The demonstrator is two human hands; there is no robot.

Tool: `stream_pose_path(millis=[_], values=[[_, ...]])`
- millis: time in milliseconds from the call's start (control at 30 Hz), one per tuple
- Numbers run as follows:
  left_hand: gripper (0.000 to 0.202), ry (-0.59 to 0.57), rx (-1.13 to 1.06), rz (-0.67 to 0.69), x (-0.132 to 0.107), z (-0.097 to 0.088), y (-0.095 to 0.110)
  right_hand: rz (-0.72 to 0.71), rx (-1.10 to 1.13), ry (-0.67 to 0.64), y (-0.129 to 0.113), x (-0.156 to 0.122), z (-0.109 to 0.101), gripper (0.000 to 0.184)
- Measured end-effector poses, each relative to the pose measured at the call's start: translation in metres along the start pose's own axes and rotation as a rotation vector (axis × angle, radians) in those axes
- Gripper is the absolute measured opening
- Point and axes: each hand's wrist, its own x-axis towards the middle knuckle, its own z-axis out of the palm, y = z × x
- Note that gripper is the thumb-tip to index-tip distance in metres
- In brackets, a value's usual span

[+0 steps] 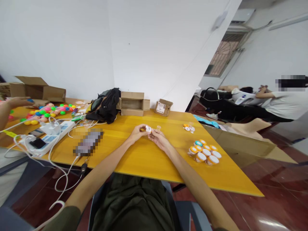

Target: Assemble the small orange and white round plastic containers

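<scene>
Over the middle of the yellow table [134,160], a small white piece with a trace of orange at its edge [148,129] sits between my fingertips. My left hand [139,132] pinches it from the left. From the right, the fingers of my right hand [158,138] are closed against its lower side. The piece is too small to make out its exact kind. Just behind my right hand lies a small clear disc [158,127]. Several clear round containers with white-topped orange lids [200,156] stand grouped to the right, one with a teal lid [198,143].
Small white and orange parts [188,128] lie farther back on the right. Two cardboard boxes [132,104] [163,107] and a black backpack [106,107] stand along the wall. A phone [89,142], power strip [51,138] and cables are left, near another person's hand [18,102] and colourful balls [47,109].
</scene>
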Motion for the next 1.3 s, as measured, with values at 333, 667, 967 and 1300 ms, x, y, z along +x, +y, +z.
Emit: stream_pose_path(millis=[333, 667, 967, 1300], values=[[0.040, -0.014, -0.102, -0.015, 0.001, 0.001, -0.001, 0.063, 0.115, -0.032, 0.000, 0.000, 0.003, 0.017], [0.034, -0.038, -0.094, -0.020, 0.000, 0.000, 0.000, 0.127, 0.089, -0.019, -0.007, -0.008, 0.018, 0.023], [0.035, -0.080, -0.118, -0.029, -0.003, 0.003, 0.008, 0.207, 0.021, -0.049, -0.013, -0.011, 0.023, 0.031], [0.043, -0.120, -0.116, -0.043, -0.003, 0.004, 0.005, 0.230, 0.010, -0.042, -0.010, -0.005, 0.018, 0.031]])
